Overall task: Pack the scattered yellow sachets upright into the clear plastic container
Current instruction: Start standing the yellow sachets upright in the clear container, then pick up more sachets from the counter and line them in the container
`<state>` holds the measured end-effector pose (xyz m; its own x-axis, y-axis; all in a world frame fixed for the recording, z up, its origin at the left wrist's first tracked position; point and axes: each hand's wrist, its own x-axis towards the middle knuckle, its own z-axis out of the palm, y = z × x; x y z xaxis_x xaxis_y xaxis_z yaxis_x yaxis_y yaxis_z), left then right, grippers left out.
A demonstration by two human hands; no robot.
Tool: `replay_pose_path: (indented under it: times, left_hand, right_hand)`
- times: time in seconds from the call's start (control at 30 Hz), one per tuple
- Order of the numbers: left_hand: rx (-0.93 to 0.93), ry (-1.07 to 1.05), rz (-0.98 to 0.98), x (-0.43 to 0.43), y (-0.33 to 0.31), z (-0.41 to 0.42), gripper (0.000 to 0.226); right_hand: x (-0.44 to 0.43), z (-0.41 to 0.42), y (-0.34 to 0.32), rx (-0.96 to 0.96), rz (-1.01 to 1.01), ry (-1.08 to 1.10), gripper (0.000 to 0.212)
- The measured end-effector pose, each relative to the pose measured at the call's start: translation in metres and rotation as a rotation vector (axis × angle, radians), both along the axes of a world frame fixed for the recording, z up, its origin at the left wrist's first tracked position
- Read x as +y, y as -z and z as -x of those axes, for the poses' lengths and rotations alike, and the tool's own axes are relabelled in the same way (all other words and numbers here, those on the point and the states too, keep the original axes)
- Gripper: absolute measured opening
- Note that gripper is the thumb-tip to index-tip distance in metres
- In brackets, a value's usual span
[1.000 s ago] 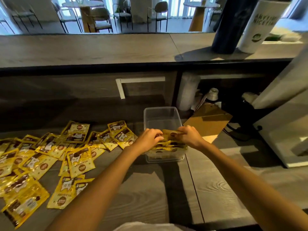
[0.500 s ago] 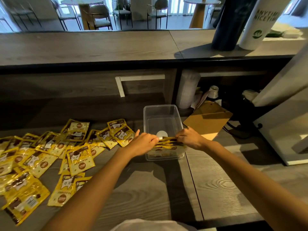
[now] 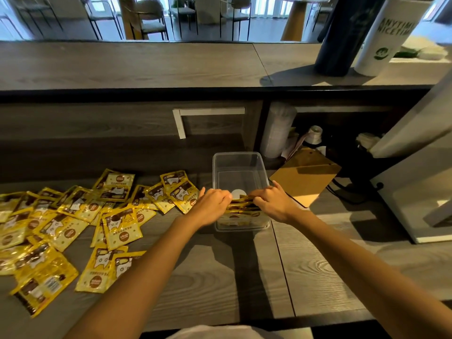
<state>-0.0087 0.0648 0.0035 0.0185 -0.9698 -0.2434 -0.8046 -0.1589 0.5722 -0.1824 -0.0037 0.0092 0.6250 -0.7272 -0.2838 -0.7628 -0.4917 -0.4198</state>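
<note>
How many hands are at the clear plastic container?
2: the left hand at its near-left rim, the right hand at its near-right rim, both holding the upright yellow sachets inside.

A single wide-angle view from the person's head looks forward and down over the tabletop (image 3: 305,277), which lies close below. Both forearms enter at the bottom edge and reach away from the lens. The left hand (image 3: 212,204) and right hand (image 3: 274,204) meet near mid-frame at the sachets (image 3: 242,209) in the container (image 3: 238,162). A raised counter (image 3: 122,67) and chairs (image 3: 149,18) lie farther off along the top.
</note>
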Motion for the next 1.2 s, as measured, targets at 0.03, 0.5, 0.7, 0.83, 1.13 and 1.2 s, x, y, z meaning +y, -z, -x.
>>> replay_pose_path:
  times: [0.03, 0.5, 0.7, 0.83, 1.13, 1.2]
  left_hand:
    - [0.001, -0.01, 0.005, 0.001, -0.001, 0.0, 0.038]
    - [-0.12, -0.603, 0.101, 0.081, 0.004, -0.101, 0.036]
    - [-0.116, -0.83, -0.136, 0.158, 0.04, -0.161, 0.038]
    - [-0.092, -0.835, -0.22, 0.18, 0.058, -0.17, 0.039]
    - [-0.107, -0.44, -0.166, 0.178, 0.073, -0.149, 0.042]
    - [-0.038, -0.363, -0.137, 0.173, 0.076, -0.143, 0.038]
  right_hand:
    - [0.001, -0.002, -0.001, -0.007, 0.017, 0.007, 0.058]
    - [0.091, -0.123, 0.02, -0.243, 0.37, -0.412, 0.04]
    - [0.143, -0.189, 0.063, 0.105, 0.16, -0.878, 0.06]
    - [0.148, -0.199, 0.08, 0.243, 0.14, -0.953, 0.054]
    - [0.127, -0.168, 0.071, 0.333, 0.403, -0.589, 0.012]
    - [0.125, -0.166, 0.063, 0.246, 0.424, -0.439, 0.01]
